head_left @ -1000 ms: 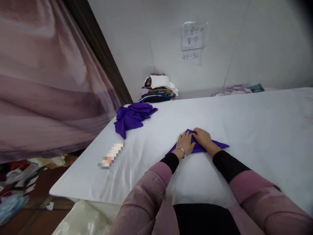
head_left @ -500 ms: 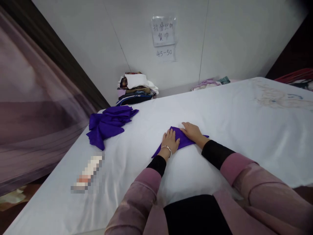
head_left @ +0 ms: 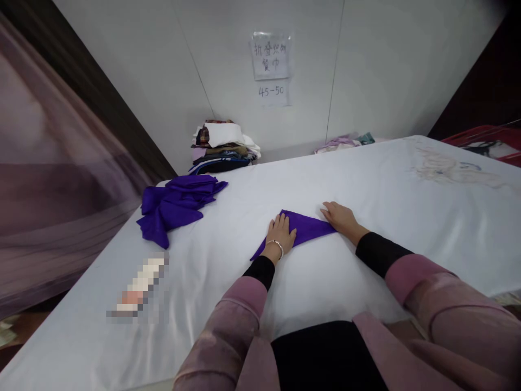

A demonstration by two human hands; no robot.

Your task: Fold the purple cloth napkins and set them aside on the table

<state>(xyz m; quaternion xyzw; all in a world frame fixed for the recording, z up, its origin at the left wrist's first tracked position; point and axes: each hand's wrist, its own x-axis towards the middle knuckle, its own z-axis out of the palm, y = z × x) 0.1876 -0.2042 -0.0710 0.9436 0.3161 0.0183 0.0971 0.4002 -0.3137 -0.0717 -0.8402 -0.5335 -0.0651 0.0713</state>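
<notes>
A purple cloth napkin (head_left: 309, 228), folded into a flat triangle, lies on the white-covered table in front of me. My left hand (head_left: 280, 233) rests flat on its left part, fingers spread and pointing away from me, a bracelet at the wrist. At the napkin's right corner is my right hand (head_left: 341, 218), palm down, with fingers stretched out to the left and the corner hidden under it. Farther left, more purple cloths (head_left: 175, 206) lie in a loose, crumpled heap.
A pixelated pale strip (head_left: 138, 285) lies at the table's left side. Stacked folded clothes (head_left: 226, 146) and some lilac fabric (head_left: 340, 142) sit by the wall beyond the far edge. A handwritten sign (head_left: 271, 57) hangs on the wall. A sheer curtain (head_left: 61, 179) drapes on the left.
My right hand has slid rightward along the napkin to its right corner, baring more purple cloth between the hands. My left hand stays pressed on the napkin. The view has shifted slightly.
</notes>
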